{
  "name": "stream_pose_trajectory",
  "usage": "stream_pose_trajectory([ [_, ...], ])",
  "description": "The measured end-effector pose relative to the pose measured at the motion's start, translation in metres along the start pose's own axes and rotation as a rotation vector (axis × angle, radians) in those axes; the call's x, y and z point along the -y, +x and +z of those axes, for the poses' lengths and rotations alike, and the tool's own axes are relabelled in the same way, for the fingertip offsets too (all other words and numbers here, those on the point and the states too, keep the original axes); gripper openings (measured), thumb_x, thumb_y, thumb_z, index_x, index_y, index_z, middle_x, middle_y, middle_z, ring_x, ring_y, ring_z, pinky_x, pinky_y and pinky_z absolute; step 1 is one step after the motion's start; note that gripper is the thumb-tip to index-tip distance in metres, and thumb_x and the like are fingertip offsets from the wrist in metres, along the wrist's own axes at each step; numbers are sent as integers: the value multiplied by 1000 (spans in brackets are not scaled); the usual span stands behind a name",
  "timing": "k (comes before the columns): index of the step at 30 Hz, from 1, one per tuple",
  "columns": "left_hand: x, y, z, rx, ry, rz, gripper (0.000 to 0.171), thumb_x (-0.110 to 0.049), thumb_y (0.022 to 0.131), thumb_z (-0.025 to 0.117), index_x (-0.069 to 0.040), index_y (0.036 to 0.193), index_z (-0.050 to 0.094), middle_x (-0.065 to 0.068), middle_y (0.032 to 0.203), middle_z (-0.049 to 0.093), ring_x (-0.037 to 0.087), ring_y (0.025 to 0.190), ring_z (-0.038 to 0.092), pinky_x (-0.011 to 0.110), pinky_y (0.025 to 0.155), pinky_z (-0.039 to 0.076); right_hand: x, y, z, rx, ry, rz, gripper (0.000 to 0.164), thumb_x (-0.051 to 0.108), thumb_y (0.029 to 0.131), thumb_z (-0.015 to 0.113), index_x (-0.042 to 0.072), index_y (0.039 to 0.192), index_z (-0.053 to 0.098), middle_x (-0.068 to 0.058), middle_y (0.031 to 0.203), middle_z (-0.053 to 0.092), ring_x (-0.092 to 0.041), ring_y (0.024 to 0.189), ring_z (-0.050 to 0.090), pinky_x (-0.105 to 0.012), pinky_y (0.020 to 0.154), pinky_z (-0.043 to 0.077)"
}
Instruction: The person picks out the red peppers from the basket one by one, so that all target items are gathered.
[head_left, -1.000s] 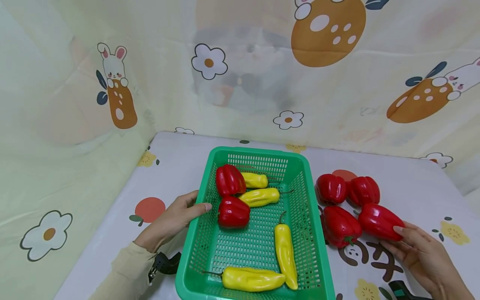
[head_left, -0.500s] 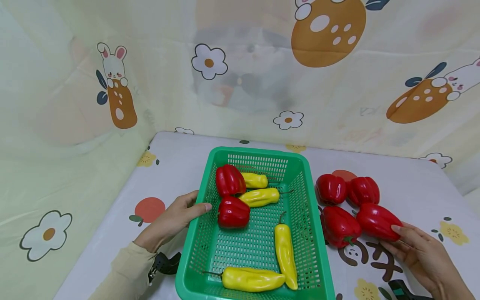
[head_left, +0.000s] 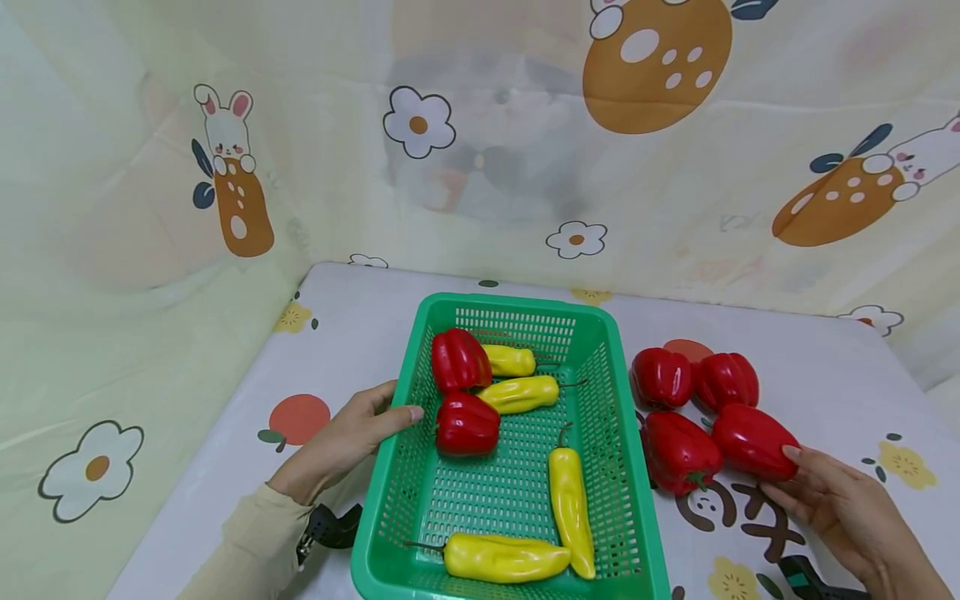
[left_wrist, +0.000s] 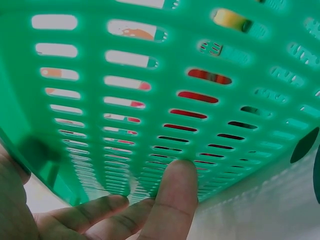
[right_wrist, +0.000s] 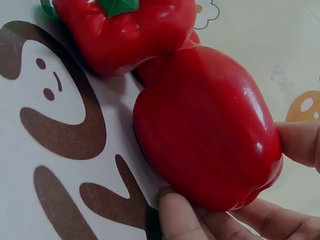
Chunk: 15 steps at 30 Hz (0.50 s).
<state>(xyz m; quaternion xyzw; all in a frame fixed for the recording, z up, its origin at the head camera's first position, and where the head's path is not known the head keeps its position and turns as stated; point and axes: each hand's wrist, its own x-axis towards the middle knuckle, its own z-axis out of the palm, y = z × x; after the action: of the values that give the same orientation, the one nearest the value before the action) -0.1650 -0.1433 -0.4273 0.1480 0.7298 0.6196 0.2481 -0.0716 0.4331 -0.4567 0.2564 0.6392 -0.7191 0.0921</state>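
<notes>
With right fingers (right_wrist: 180, 220), pinching a red bell pepper (head_left: 753, 442) just beside three more (head_left: 682, 454) on the table (head_left: 832, 367); with left fingers (left_wrist: 177, 195), gripping a green plastic basket (head_left: 517, 304) containing two red bell peppers (head_left: 460, 360) and four yellow peppers (head_left: 570, 500).

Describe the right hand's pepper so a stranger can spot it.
Start at the green basket, then go right to the four red peppers outside it. The pepper is the rightmost, and the only one gripped: the right hand pinches its end.
</notes>
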Motion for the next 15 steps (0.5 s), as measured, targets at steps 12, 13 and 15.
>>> stream_pose_trajectory([
  [12, 0, 0, 0, 0, -9, 6, 58, -26, 107, 57, 0, 155, 41, 27, 125, 67, 38, 98, 76, 47, 81, 65, 12, 1, 0, -109, -261, 120, 101, 53, 102, 60, 4, 167, 0, 0, 115, 60, -2, 81, 69, -40, 86, 65],
  [13, 0, 0, 0, 0, -9, 7, 58, -26, 107, 57, 0, 155, 41, 27, 126, 67, 38, 98, 76, 47, 81, 65, 13, 1, 0, -122, -264, 124, 102, 54, 101, 60, 4, 166, 0, -1, 116, 60, -2, 80, 69, -40, 85, 65],
  [15, 0, 0, 0, -2, -8, 8, 57, -26, 107, 57, 0, 155, 41, 28, 126, 67, 38, 97, 76, 47, 81, 65, 13, 1, 0, -143, -253, 130, 103, 55, 100, 61, 4, 167, 1, 0, 113, 61, -2, 79, 68, -40, 84, 65],
])
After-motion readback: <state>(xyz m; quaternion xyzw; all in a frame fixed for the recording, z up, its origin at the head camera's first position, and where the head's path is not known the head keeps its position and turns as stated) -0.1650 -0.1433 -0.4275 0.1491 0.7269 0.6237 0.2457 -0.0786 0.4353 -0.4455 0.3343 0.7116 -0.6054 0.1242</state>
